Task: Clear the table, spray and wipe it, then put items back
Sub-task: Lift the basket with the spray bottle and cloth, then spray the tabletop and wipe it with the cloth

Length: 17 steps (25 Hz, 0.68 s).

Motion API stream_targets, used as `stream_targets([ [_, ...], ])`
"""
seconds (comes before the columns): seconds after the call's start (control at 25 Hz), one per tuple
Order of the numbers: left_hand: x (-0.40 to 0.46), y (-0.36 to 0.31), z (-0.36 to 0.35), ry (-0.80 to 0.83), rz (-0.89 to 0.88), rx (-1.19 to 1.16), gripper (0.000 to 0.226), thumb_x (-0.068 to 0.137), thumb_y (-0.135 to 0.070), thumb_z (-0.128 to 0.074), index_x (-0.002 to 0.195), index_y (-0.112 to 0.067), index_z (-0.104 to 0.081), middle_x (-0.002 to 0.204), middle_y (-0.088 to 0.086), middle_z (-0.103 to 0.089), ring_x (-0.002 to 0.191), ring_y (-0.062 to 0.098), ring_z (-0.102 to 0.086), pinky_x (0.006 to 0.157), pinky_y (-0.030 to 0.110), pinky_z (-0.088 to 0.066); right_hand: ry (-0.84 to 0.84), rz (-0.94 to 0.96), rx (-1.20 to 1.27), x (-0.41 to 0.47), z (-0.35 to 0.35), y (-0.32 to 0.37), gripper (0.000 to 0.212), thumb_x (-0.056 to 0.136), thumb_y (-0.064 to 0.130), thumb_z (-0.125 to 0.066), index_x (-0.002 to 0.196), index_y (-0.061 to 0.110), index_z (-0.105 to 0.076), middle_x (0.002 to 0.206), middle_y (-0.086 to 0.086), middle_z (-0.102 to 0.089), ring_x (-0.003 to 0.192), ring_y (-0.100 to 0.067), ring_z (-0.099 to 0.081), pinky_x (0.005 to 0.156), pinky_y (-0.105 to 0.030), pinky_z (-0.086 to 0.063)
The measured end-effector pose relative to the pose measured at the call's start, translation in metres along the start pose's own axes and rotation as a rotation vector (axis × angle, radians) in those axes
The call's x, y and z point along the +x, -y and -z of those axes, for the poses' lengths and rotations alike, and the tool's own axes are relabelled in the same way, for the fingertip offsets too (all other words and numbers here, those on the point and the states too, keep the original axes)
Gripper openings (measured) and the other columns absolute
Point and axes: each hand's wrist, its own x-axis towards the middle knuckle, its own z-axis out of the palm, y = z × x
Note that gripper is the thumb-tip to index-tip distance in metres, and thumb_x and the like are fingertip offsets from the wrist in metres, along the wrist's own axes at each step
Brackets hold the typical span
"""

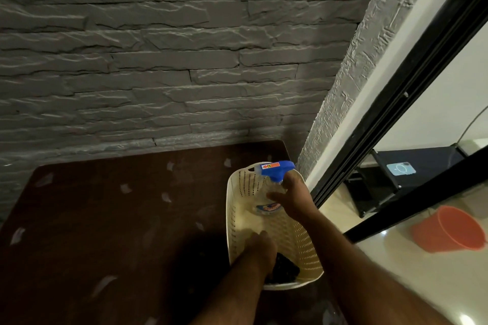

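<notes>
The right hand is gripping the spray bottle; the left hand is reaching into the basket, grip unclear. The basket might be tipping off the worktop edge.

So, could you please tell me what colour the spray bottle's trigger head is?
Blue, on the spray bottle; seen best in the head view.

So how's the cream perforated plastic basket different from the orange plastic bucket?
The cream perforated plastic basket stands on the dark brown table; the orange plastic bucket is on the pale floor. The basket has holed walls and holds things, while the bucket is solid-walled and tilted. Both are plastic containers.
</notes>
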Motion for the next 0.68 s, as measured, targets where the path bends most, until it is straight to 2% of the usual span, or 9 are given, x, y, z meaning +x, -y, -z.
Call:
stream_targets([
  [0.08, -0.002, 0.001, 0.004, -0.008, -0.006, 0.004, 0.057, 0.087, -0.020, -0.069, 0.135, -0.001, -0.045, 0.139, 0.019, -0.041, 0.124, 0.036, -0.046, 0.104, 0.043, -0.039, 0.010, 0.000, -0.012, -0.001, 0.002, 0.000, 0.041, 0.080, 0.011, -0.073, 0.116, 0.018, -0.056, 0.112, 0.002, -0.064, 0.099, -0.014, -0.062, 0.076, -0.026, -0.052],
  [0.2, -0.008, 0.003, 0.013, -0.086, -0.049, 0.009, 0.050, 0.084, -0.021, -0.072, 0.125, 0.000, -0.054, 0.130, 0.019, -0.053, 0.118, 0.035, -0.052, 0.100, 0.043, -0.041, 0.021, 0.012, -0.008, -0.004, 0.005, 0.005, 0.038, 0.079, 0.012, -0.074, 0.112, 0.020, -0.056, 0.105, 0.007, -0.064, 0.098, -0.013, -0.062, 0.077, -0.026, -0.053],
  [0.32, -0.015, 0.006, 0.022, -0.199, -0.077, -0.026, 0.051, 0.080, -0.026, -0.071, 0.122, -0.002, -0.055, 0.127, 0.018, -0.053, 0.117, 0.035, -0.048, 0.101, 0.048, -0.036, 0.018, 0.037, 0.008, -0.008, 0.008, 0.014, 0.032, 0.081, 0.013, -0.073, 0.102, 0.024, -0.053, 0.089, 0.015, -0.058, 0.083, -0.002, -0.059, 0.065, -0.015, -0.046],
  [0.4, -0.022, 0.012, 0.029, -0.232, -0.097, -0.077, 0.044, 0.078, -0.031, -0.069, 0.113, -0.007, -0.060, 0.120, 0.015, -0.056, 0.113, 0.032, -0.048, 0.095, 0.045, -0.038, 0.008, 0.072, -0.001, -0.011, 0.014, 0.023, 0.032, 0.079, 0.019, -0.075, 0.104, 0.024, -0.054, 0.088, 0.012, -0.061, 0.079, 0.001, -0.060, 0.061, -0.014, -0.046],
  [0.48, -0.031, 0.018, 0.040, -0.244, -0.122, -0.309, 0.032, 0.079, -0.031, -0.068, 0.102, -0.010, -0.061, 0.107, 0.012, -0.062, 0.099, 0.027, -0.056, 0.081, 0.036, -0.043, -0.026, 0.093, 0.018, -0.009, 0.025, 0.033, 0.035, 0.076, 0.028, -0.077, 0.103, 0.025, -0.055, 0.091, 0.004, -0.067, 0.079, -0.006, -0.067, 0.064, -0.023, -0.055],
  [0.56, -0.044, 0.026, 0.053, -0.240, -0.131, -0.597, 0.024, 0.082, -0.028, -0.065, 0.101, -0.014, -0.060, 0.101, 0.008, -0.065, 0.091, 0.021, -0.059, 0.072, 0.030, -0.045, -0.054, 0.115, 0.043, -0.006, 0.036, 0.048, 0.037, 0.074, 0.034, -0.077, 0.102, 0.027, -0.055, 0.093, -0.001, -0.069, 0.080, -0.013, -0.070, 0.071, -0.037, -0.061],
  [0.64, -0.055, 0.036, 0.070, -0.307, -0.130, -0.892, 0.011, 0.084, -0.024, -0.060, 0.094, -0.019, -0.060, 0.093, 0.002, -0.063, 0.086, 0.016, -0.058, 0.067, 0.025, -0.043, -0.073, 0.149, 0.068, -0.003, 0.047, 0.070, 0.035, 0.074, 0.033, -0.076, 0.101, 0.025, -0.056, 0.093, -0.003, -0.068, 0.081, -0.017, -0.070, 0.073, -0.041, -0.061],
  [0.68, -0.063, 0.043, 0.080, -0.369, -0.120, -1.042, 0.004, 0.083, -0.024, -0.056, 0.084, -0.021, -0.057, 0.084, 0.000, -0.060, 0.080, 0.015, -0.055, 0.064, 0.026, -0.040, -0.080, 0.174, 0.086, -0.002, 0.051, 0.084, 0.033, 0.075, 0.030, -0.076, 0.100, 0.023, -0.055, 0.092, -0.003, -0.067, 0.080, -0.018, -0.070, 0.072, -0.040, -0.060],
])
